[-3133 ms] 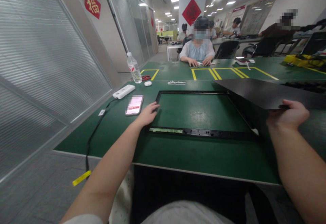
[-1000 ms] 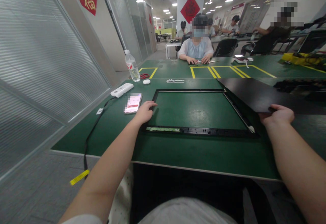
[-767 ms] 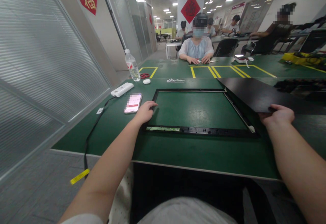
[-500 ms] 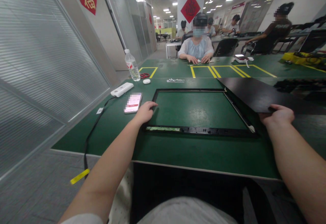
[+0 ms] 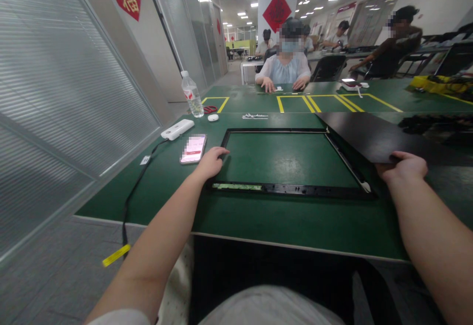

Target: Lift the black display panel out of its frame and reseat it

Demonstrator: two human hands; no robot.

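A black rectangular frame (image 5: 295,189) lies flat on the green table (image 5: 258,219) in front of me. My left hand (image 5: 210,162) rests on the frame's left edge, fingers curled over it. To the right, my right hand (image 5: 403,166) grips the near edge of a large black panel (image 5: 373,135). The panel lies just to the right of the frame, low over the table. A strip of green circuit board (image 5: 236,186) shows in the frame's near left corner.
A phone (image 5: 193,148), a white power bank (image 5: 177,129) with a black cable (image 5: 135,189), a water bottle (image 5: 191,94), red scissors (image 5: 210,110) and small parts (image 5: 254,116) lie beyond my left hand. A person (image 5: 284,69) sits across the table; others work behind.
My right hand has lowered the black panel from a raised tilt down beside the frame. In the last second both hands stay still; the person opposite has moved their hands slightly.
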